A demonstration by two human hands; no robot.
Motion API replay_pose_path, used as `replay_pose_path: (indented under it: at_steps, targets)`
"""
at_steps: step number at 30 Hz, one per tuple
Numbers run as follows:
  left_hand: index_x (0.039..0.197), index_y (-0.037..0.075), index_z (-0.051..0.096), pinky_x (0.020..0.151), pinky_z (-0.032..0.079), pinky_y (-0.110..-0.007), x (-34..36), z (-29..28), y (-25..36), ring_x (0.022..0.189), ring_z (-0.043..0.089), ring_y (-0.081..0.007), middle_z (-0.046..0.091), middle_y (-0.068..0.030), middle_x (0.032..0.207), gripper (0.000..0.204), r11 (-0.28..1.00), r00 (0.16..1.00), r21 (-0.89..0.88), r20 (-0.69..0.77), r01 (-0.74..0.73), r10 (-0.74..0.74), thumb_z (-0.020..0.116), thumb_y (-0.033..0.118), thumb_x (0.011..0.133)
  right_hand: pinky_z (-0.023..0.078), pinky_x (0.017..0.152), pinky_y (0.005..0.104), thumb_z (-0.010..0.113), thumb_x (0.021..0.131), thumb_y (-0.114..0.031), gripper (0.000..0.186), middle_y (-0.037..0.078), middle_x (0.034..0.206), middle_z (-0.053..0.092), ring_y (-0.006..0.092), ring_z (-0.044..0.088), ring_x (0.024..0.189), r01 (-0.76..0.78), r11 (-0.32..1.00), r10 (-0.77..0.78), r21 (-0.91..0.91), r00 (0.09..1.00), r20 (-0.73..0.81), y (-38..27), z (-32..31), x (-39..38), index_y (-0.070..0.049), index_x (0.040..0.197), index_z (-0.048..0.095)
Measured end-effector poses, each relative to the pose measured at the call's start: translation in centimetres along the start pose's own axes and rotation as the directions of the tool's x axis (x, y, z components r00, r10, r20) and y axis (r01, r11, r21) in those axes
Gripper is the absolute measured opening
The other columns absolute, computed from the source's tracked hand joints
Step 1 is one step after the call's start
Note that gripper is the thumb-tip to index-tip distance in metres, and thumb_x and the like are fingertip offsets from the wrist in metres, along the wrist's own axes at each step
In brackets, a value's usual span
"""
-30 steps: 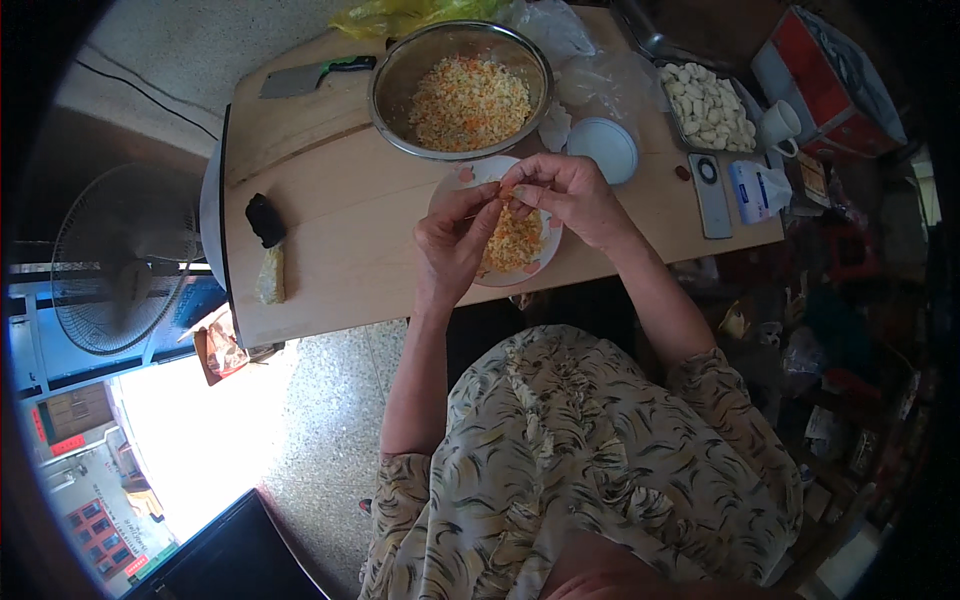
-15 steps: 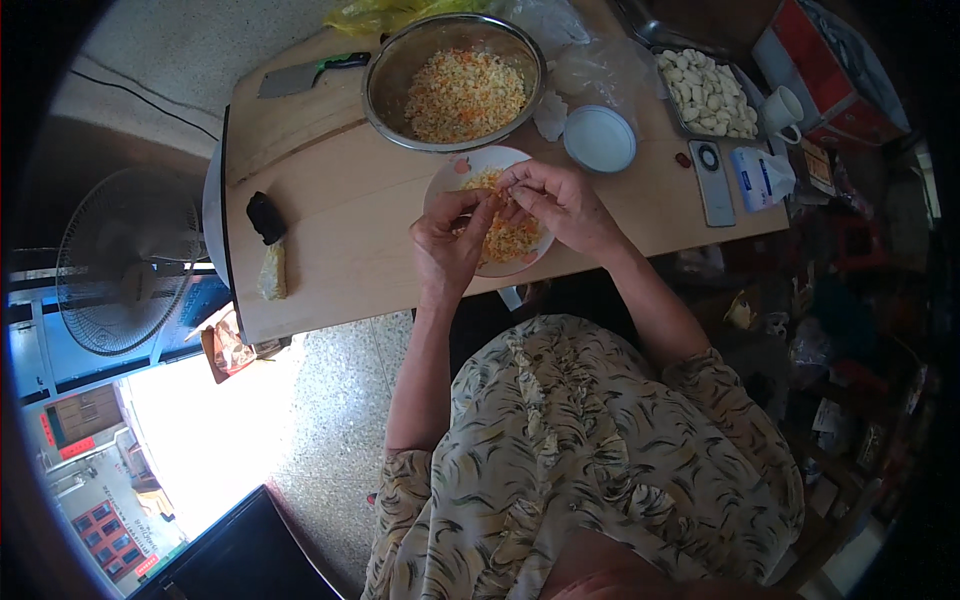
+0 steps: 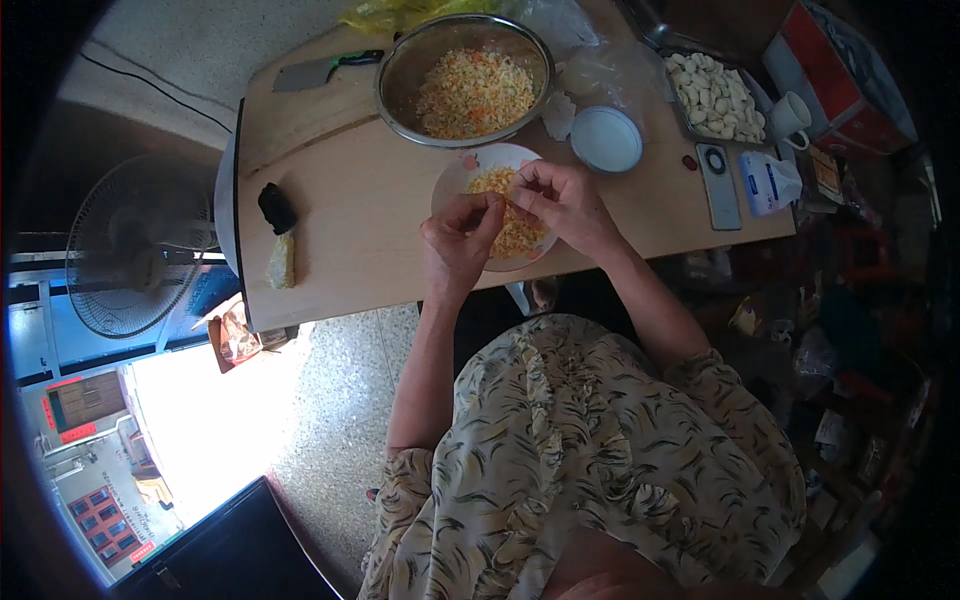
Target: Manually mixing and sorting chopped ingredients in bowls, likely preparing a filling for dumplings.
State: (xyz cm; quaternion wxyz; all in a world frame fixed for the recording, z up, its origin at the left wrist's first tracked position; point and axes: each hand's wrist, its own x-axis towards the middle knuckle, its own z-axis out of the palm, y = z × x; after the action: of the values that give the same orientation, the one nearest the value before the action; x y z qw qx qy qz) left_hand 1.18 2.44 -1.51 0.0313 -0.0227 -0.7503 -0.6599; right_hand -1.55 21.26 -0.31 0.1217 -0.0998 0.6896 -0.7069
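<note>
Both my hands are over a plate [image 3: 452, 180] that holds a heap of chopped yellow and orange bits [image 3: 520, 236]. My left hand [image 3: 462, 238] is closed, thumb and forefinger pinched together. Close to it on the right, my right hand [image 3: 568, 208] is closed too, its fingertips curled toward the left thumb. Whatever is between the fingers is too small to make out. Behind the plate stands a large steel bowl [image 3: 392, 112] of similar chopped mix. To its right sits a small bowl [image 3: 606, 140] with something white in it.
A cleaver [image 3: 305, 76] lies at the back left, and a black-topped bag [image 3: 278, 210] nearer the left edge. At right are a tray of white dumpling-like pieces [image 3: 715, 98], a phone [image 3: 720, 188], a tissue pack [image 3: 768, 184] and a mug [image 3: 790, 116]. A fan [image 3: 135, 250] stands left.
The whole view has shifted slightly, so the table things sit a little further right. My fingers have moved a little over the plate and stay pinched.
</note>
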Motion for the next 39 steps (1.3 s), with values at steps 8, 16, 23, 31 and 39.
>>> replay_pose_path:
  at_steps: [8, 16, 23, 31, 39]
  targets:
    - [0.102, -0.006, 0.075, 0.073, 0.055, -0.024, 0.3, -0.2, 0.1, 0.080, 0.065, -0.0057, 0.075, -0.0031, 0.088, 0.021, 0.990, 0.996, -0.104, 0.002, 0.092, -0.092, 0.074, 0.014, 0.096, 0.053, 0.069, 0.0227, 0.067, 0.099, -0.009, 0.012, 0.000, 0.086, 0.067, 0.0049, 0.062, 0.076, -0.061, 0.981, 0.068, 0.184, 0.997, -0.028, 0.7, 0.6, -0.2, 0.002, 0.099, 0.068]
    - [0.104, -0.006, 0.075, 0.073, 0.055, -0.023, 0.4, -0.6, 0.5, 0.080, 0.066, -0.0058, 0.075, -0.0024, 0.088, 0.021, 0.986, 0.995, -0.139, 0.059, 0.093, -0.086, 0.075, 0.014, 0.096, 0.051, 0.067, 0.0202, 0.067, 0.100, -0.011, 0.012, -0.001, 0.089, 0.065, 0.0034, 0.060, 0.073, -0.040, 0.997, 0.045, 0.069, 0.996, -0.070, 0.8, 0.9, 0.0, 0.001, 0.100, 0.068]
    - [0.099, -0.004, 0.075, 0.070, 0.056, -0.024, 0.5, -0.6, -0.6, 0.076, 0.066, -0.0060, 0.075, -0.0030, 0.085, 0.017, 0.992, 0.996, -0.097, 0.054, 0.083, -0.078, 0.076, 0.012, 0.093, 0.052, 0.070, 0.0245, 0.068, 0.096, -0.008, 0.010, 0.000, 0.085, 0.067, 0.0036, 0.060, 0.078, -0.055, 0.997, 0.051, -0.055, 0.996, -0.067, 0.9, 0.9, 0.0, 0.002, 0.097, 0.067]
    - [0.099, -0.001, 0.076, 0.068, 0.057, -0.028, 0.6, -0.4, -0.5, 0.074, 0.071, -0.0098, 0.077, -0.0095, 0.083, 0.013, 0.954, 0.978, 0.219, 0.010, -0.204, 0.207, 0.076, 0.007, 0.089, 0.050, 0.065, 0.0232, 0.067, 0.098, -0.010, 0.011, 0.001, 0.082, 0.066, 0.0047, 0.059, 0.072, -0.029, 0.997, 0.034, 0.067, 0.996, -0.081, 1.1, 1.5, 0.0, 0.000, 0.096, 0.067]
    - [0.107, -0.002, 0.077, 0.077, 0.058, -0.025, 0.1, -0.3, -0.1, 0.083, 0.071, -0.0095, 0.077, -0.0060, 0.091, 0.017, 0.996, 1.000, 0.090, 0.024, -0.020, 0.018, 0.075, 0.007, 0.093, 0.047, 0.059, 0.0227, 0.065, 0.101, -0.011, 0.013, -0.001, 0.078, 0.063, 0.0044, 0.057, 0.067, -0.031, 0.996, 0.038, 0.087, 0.996, -0.075, 1.9, 0.9, -0.2, 0.000, 0.094, 0.066]
